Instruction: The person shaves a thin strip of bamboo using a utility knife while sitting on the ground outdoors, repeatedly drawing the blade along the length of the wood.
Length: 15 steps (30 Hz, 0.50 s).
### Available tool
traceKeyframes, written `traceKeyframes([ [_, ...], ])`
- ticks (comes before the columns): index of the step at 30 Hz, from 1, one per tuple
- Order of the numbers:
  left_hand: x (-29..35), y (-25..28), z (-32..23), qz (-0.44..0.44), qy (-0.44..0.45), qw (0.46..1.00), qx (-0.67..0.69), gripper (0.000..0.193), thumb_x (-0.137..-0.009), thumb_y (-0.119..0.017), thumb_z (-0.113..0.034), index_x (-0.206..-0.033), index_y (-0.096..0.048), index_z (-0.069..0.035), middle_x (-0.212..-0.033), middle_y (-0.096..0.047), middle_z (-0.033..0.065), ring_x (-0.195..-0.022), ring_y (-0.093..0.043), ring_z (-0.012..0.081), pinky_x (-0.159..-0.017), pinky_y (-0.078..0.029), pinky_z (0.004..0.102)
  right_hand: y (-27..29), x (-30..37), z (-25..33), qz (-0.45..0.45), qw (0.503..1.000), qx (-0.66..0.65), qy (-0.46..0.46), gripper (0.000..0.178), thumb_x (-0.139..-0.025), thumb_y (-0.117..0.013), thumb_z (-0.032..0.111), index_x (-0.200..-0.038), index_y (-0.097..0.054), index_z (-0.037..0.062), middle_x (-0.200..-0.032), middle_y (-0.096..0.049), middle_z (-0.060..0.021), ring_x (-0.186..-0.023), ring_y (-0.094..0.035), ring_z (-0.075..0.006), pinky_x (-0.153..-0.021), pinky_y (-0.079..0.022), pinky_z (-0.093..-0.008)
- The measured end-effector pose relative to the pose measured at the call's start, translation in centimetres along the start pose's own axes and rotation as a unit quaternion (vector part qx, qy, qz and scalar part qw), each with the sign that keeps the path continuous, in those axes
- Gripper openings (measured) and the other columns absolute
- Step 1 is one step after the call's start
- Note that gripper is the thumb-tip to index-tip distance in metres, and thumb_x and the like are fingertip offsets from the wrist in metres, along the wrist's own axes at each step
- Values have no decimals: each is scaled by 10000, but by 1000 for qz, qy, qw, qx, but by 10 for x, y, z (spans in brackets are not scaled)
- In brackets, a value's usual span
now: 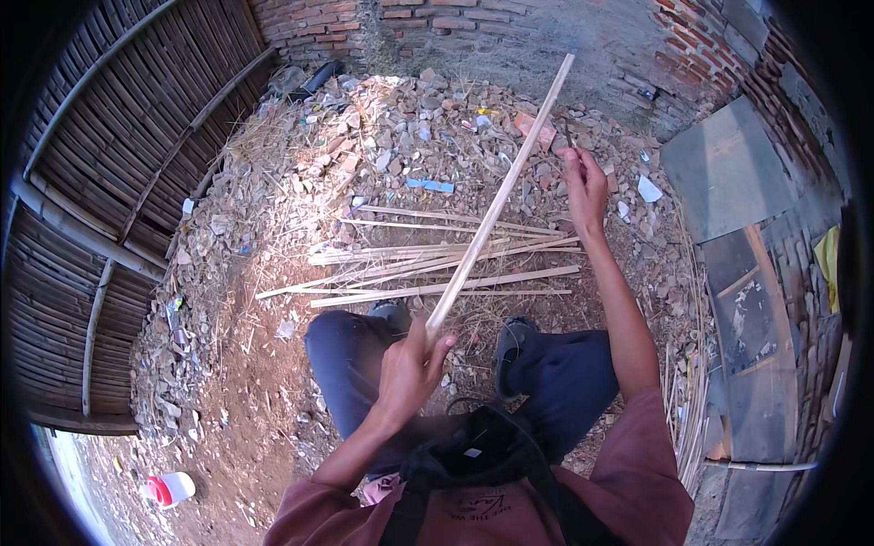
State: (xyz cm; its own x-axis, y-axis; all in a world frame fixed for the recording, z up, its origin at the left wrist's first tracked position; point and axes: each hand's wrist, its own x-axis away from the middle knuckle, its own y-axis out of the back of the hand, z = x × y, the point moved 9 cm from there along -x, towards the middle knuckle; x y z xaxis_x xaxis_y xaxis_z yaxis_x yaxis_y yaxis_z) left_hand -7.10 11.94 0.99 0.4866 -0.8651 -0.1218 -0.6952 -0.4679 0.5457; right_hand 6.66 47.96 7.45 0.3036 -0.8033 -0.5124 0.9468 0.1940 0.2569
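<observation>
My left hand is closed round the lower end of a long pale bamboo strip. The strip slants up and away to the right, its far end near the brick wall. To the right of it, my right hand is raised and closed on a thin, dark, knife-like tool; only a narrow part shows above the fingers. On the ground beyond my feet lies a loose pile of bamboo strips, several of them crossing one another. The held strip passes above this pile.
Broken brick and stone rubble covers the ground ahead, up to a brick wall. A bamboo slat wall stands at left. Boards lean at right. A red-and-white plastic container lies at lower left.
</observation>
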Motion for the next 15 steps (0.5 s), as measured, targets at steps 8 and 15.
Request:
traceKeyframes([
  [8, -7, 2, 7, -10, -22, 999, 37, 299, -1070, -617, -259, -955, -514, -3, -641, -578, 212, -580, -601, 443, -530, -433, 497, -74, 76, 16, 278, 907, -244, -199, 421, -1058, -656, 350, -1373, -647, 71, -756, -518, 75, -533, -362, 9, -461, -253, -203],
  [15, -15, -3, 6, 85, 46, 984, 152, 293, -1081, -630, -263, -1035, -517, 4, -690, -548, 36, -607, -525, 103, -561, -443, 331, -93, 90, 39, 270, 911, -232, -208, 363, -1051, -657, 168, -1381, -626, 21, -847, -632, 6, -498, -331, 15, -448, -234, -205],
])
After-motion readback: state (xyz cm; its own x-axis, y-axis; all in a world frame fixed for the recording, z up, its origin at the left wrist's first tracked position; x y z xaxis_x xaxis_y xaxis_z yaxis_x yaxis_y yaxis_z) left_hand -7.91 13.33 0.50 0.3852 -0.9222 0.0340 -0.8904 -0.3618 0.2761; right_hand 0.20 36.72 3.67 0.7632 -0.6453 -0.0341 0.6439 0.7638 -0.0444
